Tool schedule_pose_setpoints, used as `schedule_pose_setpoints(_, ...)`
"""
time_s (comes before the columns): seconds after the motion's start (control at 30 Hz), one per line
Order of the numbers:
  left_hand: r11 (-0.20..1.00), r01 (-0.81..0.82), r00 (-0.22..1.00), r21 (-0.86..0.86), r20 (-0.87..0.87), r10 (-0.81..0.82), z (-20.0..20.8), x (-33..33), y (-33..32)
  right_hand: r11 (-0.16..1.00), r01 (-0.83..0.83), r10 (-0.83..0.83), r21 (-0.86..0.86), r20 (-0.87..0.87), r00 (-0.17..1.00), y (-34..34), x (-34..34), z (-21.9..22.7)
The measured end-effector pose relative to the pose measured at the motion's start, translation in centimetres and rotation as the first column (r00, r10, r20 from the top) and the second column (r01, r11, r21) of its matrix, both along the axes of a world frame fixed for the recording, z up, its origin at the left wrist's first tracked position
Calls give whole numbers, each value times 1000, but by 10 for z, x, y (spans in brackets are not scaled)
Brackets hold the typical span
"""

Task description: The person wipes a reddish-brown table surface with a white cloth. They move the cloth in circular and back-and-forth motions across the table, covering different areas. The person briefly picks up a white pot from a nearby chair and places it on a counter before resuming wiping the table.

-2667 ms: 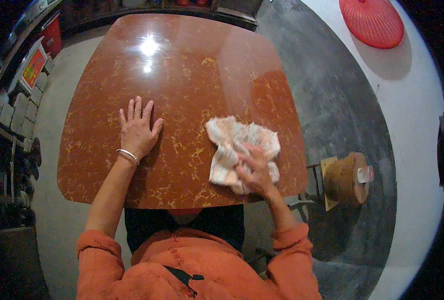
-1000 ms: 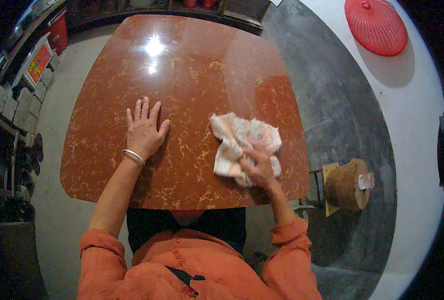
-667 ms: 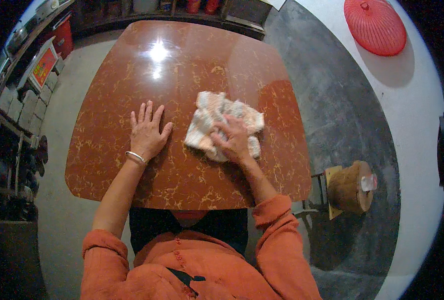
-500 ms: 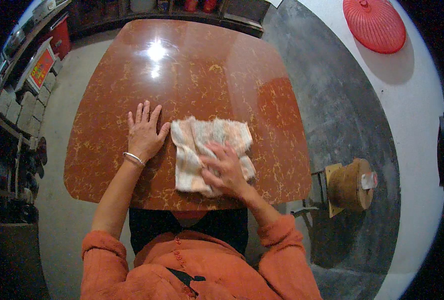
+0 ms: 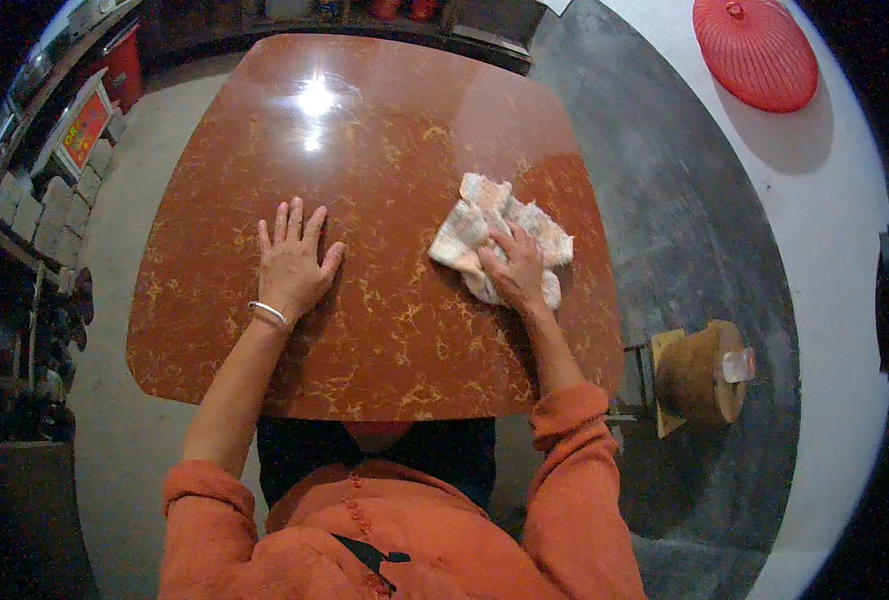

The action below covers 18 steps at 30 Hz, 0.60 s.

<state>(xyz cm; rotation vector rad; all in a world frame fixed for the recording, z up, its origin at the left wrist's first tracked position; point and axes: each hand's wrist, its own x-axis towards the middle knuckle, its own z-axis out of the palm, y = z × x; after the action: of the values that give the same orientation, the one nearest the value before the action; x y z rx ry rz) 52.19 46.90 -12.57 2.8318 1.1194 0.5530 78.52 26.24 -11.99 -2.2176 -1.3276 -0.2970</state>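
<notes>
My left hand point(image 5: 292, 268) lies flat on the brown, gold-veined tabletop point(image 5: 384, 340), fingers spread, with a silver bangle point(image 5: 268, 313) at its wrist. Toward the right side of the table my right hand point(image 5: 517, 270) presses down on a pale cream and peach cloth point(image 5: 458, 238), its fingers curled into the fabric. The cloth is crumpled and bunched, its edges sticking out around the hand. Part of it is hidden under my palm and fingers.
A red round woven cover point(image 5: 759, 52) hangs on the white wall at the far right. Beside the table's right edge stands a round wooden block point(image 5: 699, 370). Grey blocks point(image 5: 56, 215) and a red bin point(image 5: 121, 70) line the left side.
My right hand has slid the cloth away from me and to the right, and the cloth has gone from spread out to bunched. My left hand stays in place.
</notes>
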Motion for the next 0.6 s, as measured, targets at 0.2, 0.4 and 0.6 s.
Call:
schedule_pose_setpoints(0.2, 1000, 1, 1000, -11, 12, -1, 1, -4, 4, 972, -234, 233, -15, -47, 971, 60, -56, 3)
schedule_pose_setpoints(0.4, 1000, 15, 999, -13, 28, -14, 1, -4, 2, 792, -608, 596, -59, -145, 790, -11, -115, 12)
schedule_pose_setpoints(0.6, 1000, 0, 1000, -24, 27, 1, 5, -4, -2, 888, -459, 442, -35, -212, 871, -69, -87, 19)
